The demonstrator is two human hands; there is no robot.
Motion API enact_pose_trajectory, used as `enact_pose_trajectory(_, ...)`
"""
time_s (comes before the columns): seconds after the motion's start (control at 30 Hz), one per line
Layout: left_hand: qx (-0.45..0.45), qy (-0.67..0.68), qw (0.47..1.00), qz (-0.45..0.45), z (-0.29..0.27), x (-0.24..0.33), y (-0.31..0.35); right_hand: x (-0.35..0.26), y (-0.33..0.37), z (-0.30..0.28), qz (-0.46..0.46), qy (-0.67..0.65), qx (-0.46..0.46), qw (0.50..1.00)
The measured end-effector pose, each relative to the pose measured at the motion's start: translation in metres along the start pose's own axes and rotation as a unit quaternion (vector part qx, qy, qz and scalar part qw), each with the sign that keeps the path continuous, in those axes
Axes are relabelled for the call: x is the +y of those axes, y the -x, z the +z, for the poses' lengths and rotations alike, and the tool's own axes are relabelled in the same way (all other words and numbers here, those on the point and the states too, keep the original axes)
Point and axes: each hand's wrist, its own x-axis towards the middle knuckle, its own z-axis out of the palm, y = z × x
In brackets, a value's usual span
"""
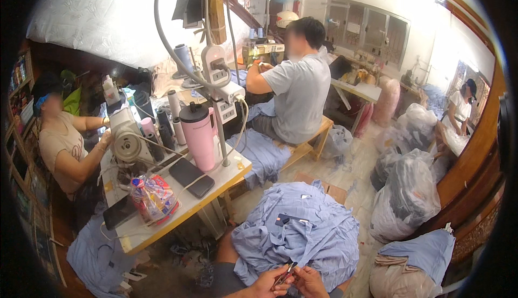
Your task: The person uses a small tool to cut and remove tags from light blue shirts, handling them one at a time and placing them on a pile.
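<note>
At the bottom middle my two hands meet over a heap of light blue garments (pixel 324 233) that lies across my lap. My left hand (pixel 268 283) is closed around a small dark tool (pixel 284 274) with a reddish edge, which looks like thread snips. Close beside it, my right hand (pixel 309 283) is pinched at the tool's tip; what its fingers hold is too small to make out. A dark label piece (pixel 294 220) lies on the garment heap, ahead of the hands.
Left of the heap, a sewing table (pixel 237 169) holds a pink tumbler (pixel 198 136), a phone (pixel 191 177), a snack bag (pixel 155 198) and a sewing machine (pixel 129 141). Two people sew nearby; another stands far right. Filled plastic bags (pixel 407 201) and a cloth bundle (pixel 413 260) stand at right.
</note>
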Motion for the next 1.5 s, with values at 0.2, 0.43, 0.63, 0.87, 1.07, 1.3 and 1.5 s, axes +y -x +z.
enact_pose_trajectory(0.2, -0.024, 0.038, 0.999, 0.012, -0.021, -0.010, -0.004, -0.007, 0.002, 0.004, -0.023, 0.013, -0.009, 1.000)
enact_pose_trajectory(0.43, -0.013, 0.025, 0.999, -0.043, -0.017, -0.006, 0.002, 0.002, 0.002, -0.010, -0.024, 0.035, -0.002, 0.999)
enact_pose_trajectory(0.63, -0.012, 0.060, 0.996, -0.065, 0.001, -0.005, 0.005, 0.005, 0.003, -0.019, -0.044, 0.083, 0.039, 0.995)
enact_pose_trajectory(0.87, 0.022, 0.068, 0.997, -0.033, 0.027, 0.004, 0.018, 0.008, -0.007, -0.013, -0.035, 0.011, 0.003, 0.999)
enact_pose_trajectory(1.07, -0.029, 0.093, 0.994, -0.056, -0.001, -0.004, -0.004, 0.027, -0.005, -0.014, -0.055, -0.063, 0.032, 0.996)
enact_pose_trajectory(1.3, -0.019, 0.103, 0.993, -0.049, 0.001, -0.005, 0.000, 0.008, 0.002, -0.016, -0.130, -0.024, -0.015, 0.991)
enact_pose_trajectory(1.5, 0.077, 0.060, 0.994, -0.041, 0.033, -0.005, 0.011, -0.001, 0.004, -0.021, -0.119, 0.033, 0.000, 0.992)
